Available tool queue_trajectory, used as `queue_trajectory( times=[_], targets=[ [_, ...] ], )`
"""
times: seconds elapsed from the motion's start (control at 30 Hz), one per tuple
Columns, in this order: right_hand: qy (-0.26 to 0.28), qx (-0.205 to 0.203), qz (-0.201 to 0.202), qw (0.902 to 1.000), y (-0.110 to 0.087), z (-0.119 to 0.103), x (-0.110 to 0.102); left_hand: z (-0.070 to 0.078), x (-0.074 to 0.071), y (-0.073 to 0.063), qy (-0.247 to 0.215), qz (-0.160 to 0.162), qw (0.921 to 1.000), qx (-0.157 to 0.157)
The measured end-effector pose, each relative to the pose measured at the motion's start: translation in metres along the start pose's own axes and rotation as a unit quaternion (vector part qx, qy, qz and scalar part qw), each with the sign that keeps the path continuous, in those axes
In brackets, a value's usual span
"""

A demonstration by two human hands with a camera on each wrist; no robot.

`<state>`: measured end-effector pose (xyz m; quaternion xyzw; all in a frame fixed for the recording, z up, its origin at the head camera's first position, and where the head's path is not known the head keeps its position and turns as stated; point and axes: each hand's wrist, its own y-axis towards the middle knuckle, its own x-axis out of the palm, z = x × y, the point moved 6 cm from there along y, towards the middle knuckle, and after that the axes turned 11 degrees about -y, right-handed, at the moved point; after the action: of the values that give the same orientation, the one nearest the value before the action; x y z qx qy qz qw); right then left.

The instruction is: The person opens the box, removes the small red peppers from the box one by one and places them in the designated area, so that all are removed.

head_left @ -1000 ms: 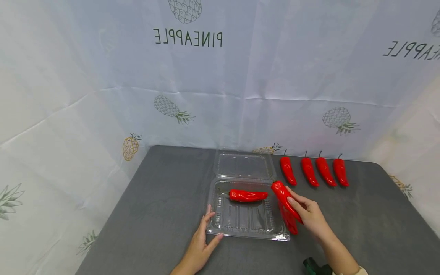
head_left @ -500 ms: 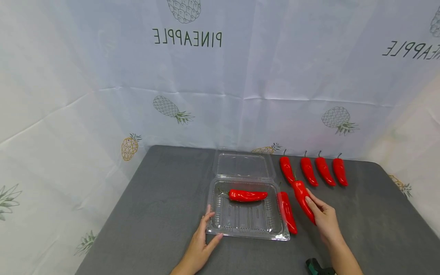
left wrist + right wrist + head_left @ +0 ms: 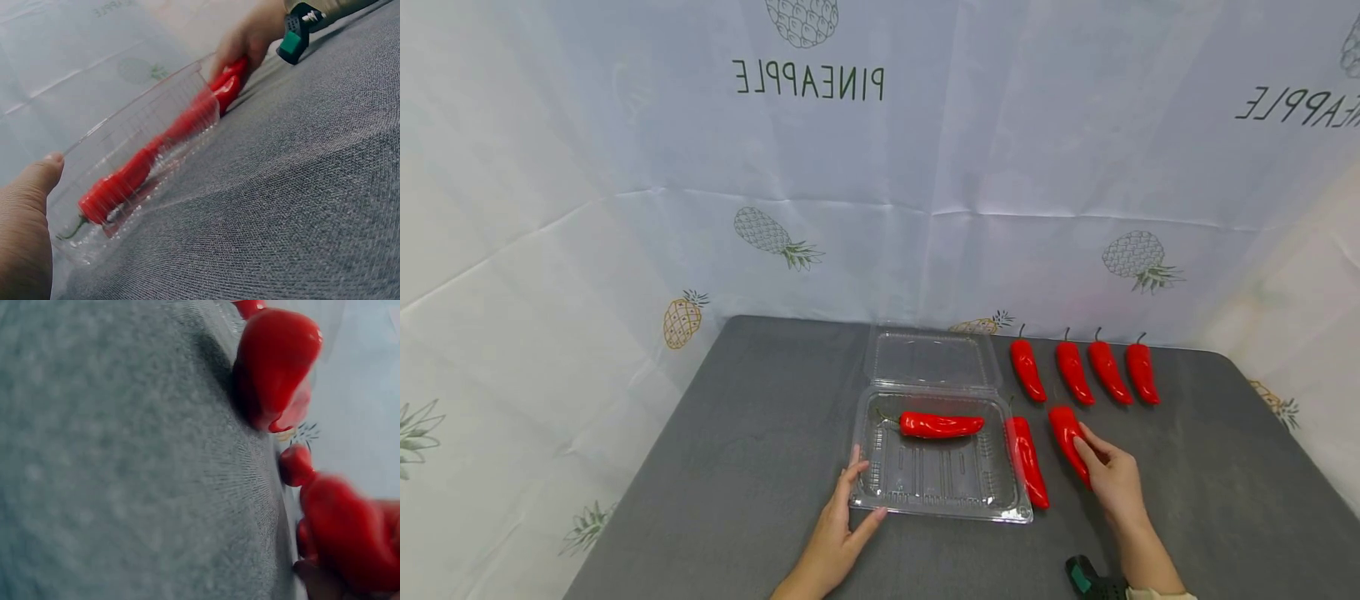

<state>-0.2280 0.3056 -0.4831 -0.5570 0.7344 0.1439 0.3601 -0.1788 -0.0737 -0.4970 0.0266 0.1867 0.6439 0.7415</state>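
My right hand (image 3: 1111,482) pinches a red chili pepper (image 3: 1070,446) between thumb and fingers, just right of the clear plastic box; the right wrist view shows that pepper (image 3: 350,534) blurred at lower right. At the box's front left corner my left hand (image 3: 831,533) rests with spread fingers, touching the rim. The hinged clear box (image 3: 925,503) lies open, its lid (image 3: 934,360) laid back behind. One chili pepper (image 3: 942,426) lies crosswise inside the tray, stem to the left. Against the box's right side, on the table, is another chili pepper (image 3: 1030,467).
Several red chili peppers stand in a row along the back right, the leftmost chili pepper (image 3: 1027,371) nearest the lid. A grey cloth-covered table (image 3: 737,433) carries everything. Behind it hangs a white pineapple-print curtain (image 3: 850,250). A black and green wrist device (image 3: 1093,581) sits by my right wrist.
My right hand has moved right with its pepper, from over the box's right edge to the table beside it, and lowered slightly. My left hand stays at the box corner.
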Motion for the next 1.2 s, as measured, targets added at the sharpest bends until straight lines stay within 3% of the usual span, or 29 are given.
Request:
queue_trajectory(
  times=[0.17,0.3,1.0,1.2],
  targets=[
    [-0.08,-0.032,0.005,0.9963,0.001,0.0,0.001,0.002,0.0,0.001,-0.001,0.005,0.9999,0.014],
    [-0.1,-0.043,0.004,0.994,0.002,-0.003,0.003,0.003,-0.001,0.001,-0.004,0.009,0.9997,0.022],
    [-0.086,-0.007,-0.038,0.9955,0.004,0.0,0.005,0.003,-0.001,0.001,-0.006,0.005,0.9997,0.023],
    [-0.093,-0.003,0.0,0.9956,0.001,0.0,-0.007,0.002,-0.001,0.001,-0.003,0.003,0.9999,0.013]
  ],
)
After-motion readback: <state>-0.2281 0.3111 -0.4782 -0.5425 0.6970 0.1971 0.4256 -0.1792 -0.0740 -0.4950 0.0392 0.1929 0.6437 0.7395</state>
